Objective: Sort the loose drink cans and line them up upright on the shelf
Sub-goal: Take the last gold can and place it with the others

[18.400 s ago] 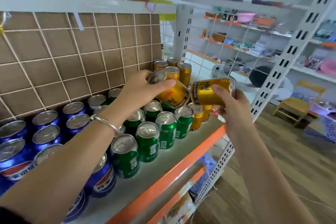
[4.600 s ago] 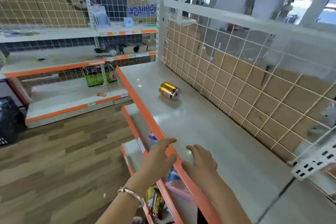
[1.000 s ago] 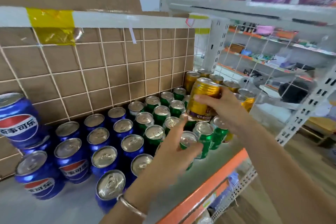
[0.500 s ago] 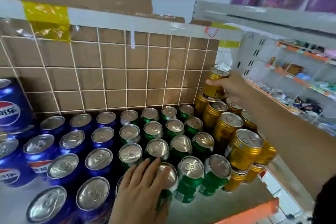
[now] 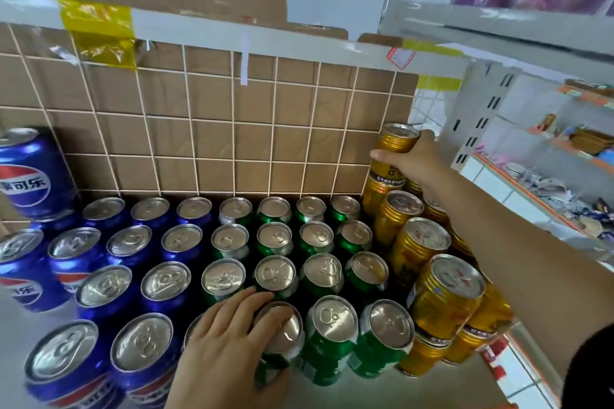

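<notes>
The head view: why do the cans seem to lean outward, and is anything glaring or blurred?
Head view: the wide-angle lens bends the edges, so blue cans lean left, gold cans right; lids glint softly; far shelves look soft.

Shelf (image 5: 358,395), blue cans (image 5: 129,242), green cans (image 5: 315,237), gold cans (image 5: 420,241)
</notes>
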`<action>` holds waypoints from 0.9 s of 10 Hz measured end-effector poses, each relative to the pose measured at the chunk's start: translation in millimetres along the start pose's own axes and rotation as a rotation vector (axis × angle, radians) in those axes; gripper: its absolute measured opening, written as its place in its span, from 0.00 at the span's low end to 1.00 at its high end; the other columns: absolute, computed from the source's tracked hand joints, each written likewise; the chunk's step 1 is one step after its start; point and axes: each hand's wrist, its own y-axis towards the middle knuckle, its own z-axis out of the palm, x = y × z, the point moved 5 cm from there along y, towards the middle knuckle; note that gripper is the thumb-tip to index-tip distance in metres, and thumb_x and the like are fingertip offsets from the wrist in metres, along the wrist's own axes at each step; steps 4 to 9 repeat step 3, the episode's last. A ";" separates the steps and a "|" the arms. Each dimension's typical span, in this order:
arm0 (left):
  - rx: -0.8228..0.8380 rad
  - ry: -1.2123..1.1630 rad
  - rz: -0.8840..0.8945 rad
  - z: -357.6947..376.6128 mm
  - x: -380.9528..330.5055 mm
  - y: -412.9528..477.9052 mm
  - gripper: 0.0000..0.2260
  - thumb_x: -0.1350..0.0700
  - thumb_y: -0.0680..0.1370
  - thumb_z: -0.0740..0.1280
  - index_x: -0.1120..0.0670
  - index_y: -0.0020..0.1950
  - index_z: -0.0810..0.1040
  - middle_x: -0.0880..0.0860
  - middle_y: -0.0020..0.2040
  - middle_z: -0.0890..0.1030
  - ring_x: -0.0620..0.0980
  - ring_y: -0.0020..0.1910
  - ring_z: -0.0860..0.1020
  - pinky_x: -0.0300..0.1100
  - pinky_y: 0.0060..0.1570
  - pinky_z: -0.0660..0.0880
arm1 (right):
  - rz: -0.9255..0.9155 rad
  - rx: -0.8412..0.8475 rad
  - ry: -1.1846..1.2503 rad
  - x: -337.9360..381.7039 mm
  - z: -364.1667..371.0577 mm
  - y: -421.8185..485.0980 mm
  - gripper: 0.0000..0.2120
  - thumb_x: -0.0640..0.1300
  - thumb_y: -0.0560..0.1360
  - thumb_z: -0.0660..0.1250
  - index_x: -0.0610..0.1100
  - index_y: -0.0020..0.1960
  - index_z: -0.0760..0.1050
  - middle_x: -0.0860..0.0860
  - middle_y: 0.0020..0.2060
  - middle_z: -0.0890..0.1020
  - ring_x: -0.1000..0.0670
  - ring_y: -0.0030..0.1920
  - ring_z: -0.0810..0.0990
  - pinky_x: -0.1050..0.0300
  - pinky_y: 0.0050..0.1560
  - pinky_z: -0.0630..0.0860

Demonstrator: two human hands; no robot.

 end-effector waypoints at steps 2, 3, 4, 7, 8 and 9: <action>-0.042 0.048 0.026 -0.1 -1.4 -0.5 0.26 0.35 0.60 0.63 0.41 0.56 0.74 0.44 0.54 0.81 0.45 0.59 0.72 0.41 0.56 0.65 | 0.039 0.034 -0.054 -6.7 3.8 -15.6 0.52 0.47 0.66 0.78 0.49 0.77 0.45 0.43 0.73 0.63 0.39 0.71 0.65 0.40 0.67 0.67; -0.059 0.005 0.019 -2.6 -3.7 -6.0 0.25 0.36 0.62 0.63 0.41 0.57 0.73 0.44 0.56 0.80 0.45 0.60 0.70 0.39 0.58 0.66 | -0.021 -0.040 0.222 13.6 -11.4 -38.1 0.47 0.43 0.70 0.74 0.51 0.77 0.47 0.45 0.74 0.61 0.43 0.71 0.64 0.48 0.64 0.68; -0.059 0.005 0.019 -2.6 -3.7 -6.0 0.25 0.36 0.62 0.63 0.41 0.57 0.73 0.44 0.56 0.80 0.45 0.60 0.70 0.39 0.58 0.66 | -0.021 -0.040 0.222 13.6 -11.4 -38.1 0.47 0.43 0.70 0.74 0.51 0.77 0.47 0.45 0.74 0.61 0.43 0.71 0.64 0.48 0.64 0.68; -0.059 0.005 0.019 -2.6 -3.7 -6.0 0.25 0.36 0.62 0.63 0.41 0.57 0.73 0.44 0.56 0.80 0.45 0.60 0.70 0.39 0.58 0.66 | -0.021 -0.040 0.222 13.6 -11.4 -38.1 0.47 0.43 0.70 0.74 0.51 0.77 0.47 0.45 0.74 0.61 0.43 0.71 0.64 0.48 0.64 0.68; -0.059 0.005 0.019 -2.6 -3.7 -6.0 0.25 0.36 0.62 0.63 0.41 0.57 0.73 0.44 0.56 0.80 0.45 0.60 0.70 0.39 0.58 0.66 | -0.021 -0.040 0.222 13.6 -11.4 -38.1 0.47 0.43 0.70 0.74 0.51 0.77 0.47 0.45 0.74 0.61 0.43 0.71 0.64 0.48 0.64 0.68; -0.059 0.005 0.019 -2.6 -3.7 -6.0 0.25 0.36 0.62 0.63 0.41 0.57 0.73 0.44 0.56 0.80 0.45 0.60 0.70 0.39 0.58 0.66 | -0.021 -0.040 0.222 13.6 -11.4 -38.1 0.47 0.43 0.70 0.74 0.51 0.77 0.47 0.45 0.74 0.61 0.43 0.71 0.64 0.48 0.64 0.68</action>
